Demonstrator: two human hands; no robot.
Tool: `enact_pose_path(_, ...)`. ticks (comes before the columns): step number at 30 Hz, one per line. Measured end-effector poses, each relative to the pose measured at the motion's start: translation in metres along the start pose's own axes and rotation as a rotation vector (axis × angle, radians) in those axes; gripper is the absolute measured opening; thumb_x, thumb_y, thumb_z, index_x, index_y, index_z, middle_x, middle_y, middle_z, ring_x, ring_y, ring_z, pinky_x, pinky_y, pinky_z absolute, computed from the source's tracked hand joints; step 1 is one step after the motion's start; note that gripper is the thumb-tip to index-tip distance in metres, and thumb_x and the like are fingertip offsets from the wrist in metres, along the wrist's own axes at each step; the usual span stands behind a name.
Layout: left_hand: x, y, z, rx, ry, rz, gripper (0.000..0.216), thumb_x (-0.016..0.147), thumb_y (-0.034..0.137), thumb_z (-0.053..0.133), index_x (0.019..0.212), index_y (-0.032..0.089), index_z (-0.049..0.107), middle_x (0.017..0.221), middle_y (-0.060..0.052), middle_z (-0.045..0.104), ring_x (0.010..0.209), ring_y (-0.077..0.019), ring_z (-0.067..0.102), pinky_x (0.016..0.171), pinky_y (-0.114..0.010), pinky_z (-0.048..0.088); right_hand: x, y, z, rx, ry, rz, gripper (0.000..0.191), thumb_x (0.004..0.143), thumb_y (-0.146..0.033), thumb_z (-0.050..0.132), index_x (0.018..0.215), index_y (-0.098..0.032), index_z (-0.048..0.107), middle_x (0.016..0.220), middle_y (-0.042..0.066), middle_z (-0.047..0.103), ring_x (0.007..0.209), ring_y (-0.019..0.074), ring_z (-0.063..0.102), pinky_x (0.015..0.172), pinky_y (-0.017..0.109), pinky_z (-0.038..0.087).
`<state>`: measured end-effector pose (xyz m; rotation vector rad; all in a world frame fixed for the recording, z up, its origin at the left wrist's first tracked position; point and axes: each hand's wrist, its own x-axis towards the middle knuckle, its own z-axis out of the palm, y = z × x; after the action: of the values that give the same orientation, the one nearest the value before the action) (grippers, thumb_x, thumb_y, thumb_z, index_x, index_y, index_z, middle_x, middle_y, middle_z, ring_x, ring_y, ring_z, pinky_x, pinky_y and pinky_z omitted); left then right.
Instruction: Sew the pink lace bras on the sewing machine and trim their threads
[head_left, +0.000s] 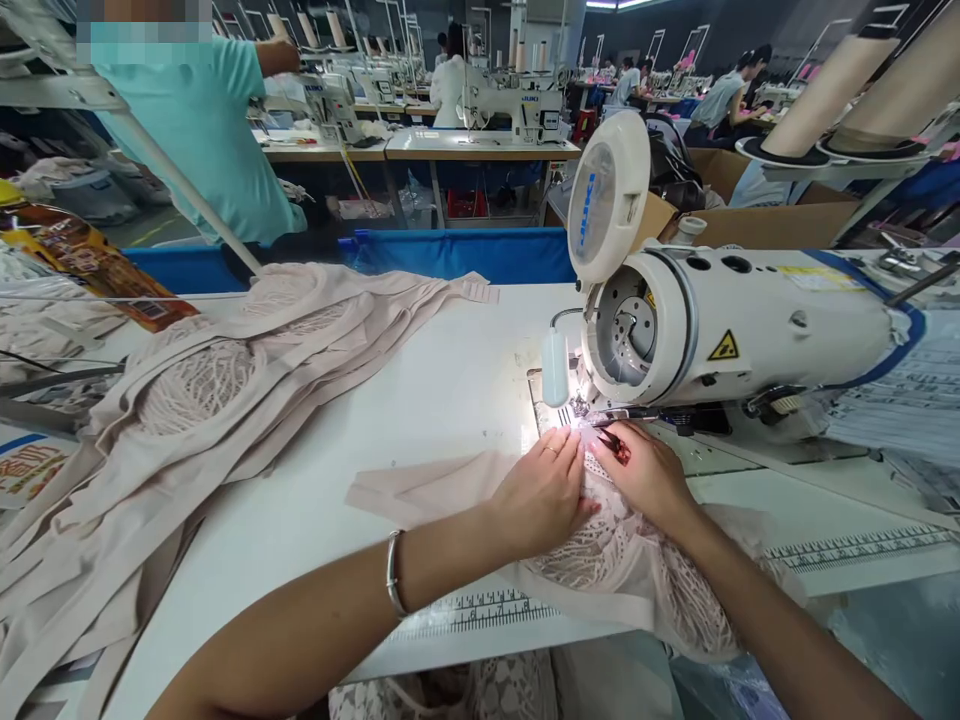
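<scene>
1. Two hands are showing: left hand (541, 492), right hand (646, 474).
2. One sewing machine (742, 325) is sitting on the bench (420, 400).
3. One bracelet (393, 573) is circling the wrist (left).
4. Two thread cones (829, 95) are standing.

Fabric pile (195, 400) left on table (435, 380), sewing machine (735, 320) right

Needle (579, 408) lost in lamp glare

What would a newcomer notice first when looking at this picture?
The white sewing machine at right, its lamp glaring on the needle area. Directly below it, the left hand and right hand press pink lace fabric flat. At left, a large pile of pink garments covers the table.
</scene>
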<state>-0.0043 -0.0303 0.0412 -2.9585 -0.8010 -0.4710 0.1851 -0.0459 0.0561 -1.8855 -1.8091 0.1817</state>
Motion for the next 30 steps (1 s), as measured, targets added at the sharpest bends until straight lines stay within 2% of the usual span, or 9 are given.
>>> enact_pose_path(3,0.001,0.004,0.0,0.058,0.021,0.052,0.057,0.104,0.042,0.037,0.132,-0.004,0.056,0.137,-0.025,0.059,0.133,-0.0347,0.052,0.117,-0.046,0.031,-0.006,-0.001,0.001,-0.006,0.044,-0.089,0.022,0.088,-0.038,0.048,0.073,-0.023,0.052,0.075,0.004,0.065,0.065,0.0174,0.058,0.062,0.028,0.041)
enact_pose_path(8,0.006,0.003,-0.005,0.0,-0.017,0.079,0.059,0.103,0.041,0.039,0.131,-0.009,0.052,0.134,-0.028,0.059,0.131,-0.0342,0.053,0.113,-0.043,0.037,-0.014,0.008,0.011,-0.159,0.082,-0.246,0.01,0.088,-0.021,0.045,0.084,-0.022,0.054,0.064,0.0,0.064,0.053,0.0166,0.059,0.053,0.026,0.038)
enact_pose_path(12,0.008,-0.003,-0.009,-0.033,-0.044,0.101,0.055,0.101,0.043,0.042,0.127,-0.003,0.056,0.133,-0.025,0.06,0.131,-0.035,0.051,0.11,-0.045,0.04,-0.016,0.008,0.012,-0.207,0.131,-0.364,0.015,0.09,-0.015,0.044,0.091,-0.019,0.059,0.065,0.002,0.068,0.055,0.0172,0.063,0.054,0.027,0.041)
enact_pose_path(17,0.01,-0.007,-0.011,-0.128,-0.054,0.056,0.051,0.096,0.046,0.052,0.122,0.002,0.057,0.134,-0.026,0.056,0.112,-0.0343,0.058,0.095,-0.045,0.048,-0.015,0.004,0.008,-0.314,0.213,-0.574,0.023,0.1,-0.017,0.041,0.104,-0.014,0.064,0.078,0.005,0.073,0.066,0.0159,0.068,0.061,0.025,0.047)
enact_pose_path(20,0.01,-0.008,-0.01,-0.158,-0.061,0.031,0.054,0.095,0.048,0.053,0.126,0.003,0.054,0.138,-0.025,0.053,0.112,-0.0339,0.056,0.097,-0.045,0.046,-0.016,0.003,0.006,-0.331,0.225,-0.58,0.027,0.099,-0.014,0.042,0.108,-0.013,0.066,0.086,0.006,0.076,0.071,0.0154,0.07,0.065,0.025,0.049)
enact_pose_path(25,0.009,-0.009,-0.009,-0.177,-0.041,0.014,0.064,0.094,0.05,0.054,0.135,0.001,0.046,0.139,-0.024,0.053,0.115,-0.0336,0.054,0.1,-0.045,0.043,-0.018,0.003,0.006,-0.339,0.183,-0.532,0.036,0.09,-0.006,0.042,0.11,-0.013,0.07,0.081,0.004,0.074,0.067,0.0149,0.069,0.063,0.025,0.05)
enact_pose_path(30,0.01,-0.011,-0.011,-0.17,-0.031,0.04,0.05,0.095,0.048,0.054,0.118,0.003,0.058,0.13,-0.024,0.057,0.118,-0.0352,0.053,0.1,-0.045,0.044,-0.018,0.004,0.008,-0.372,0.152,-0.492,0.042,0.085,-0.005,0.044,0.116,-0.012,0.071,0.078,0.004,0.073,0.061,0.0154,0.065,0.057,0.027,0.048)
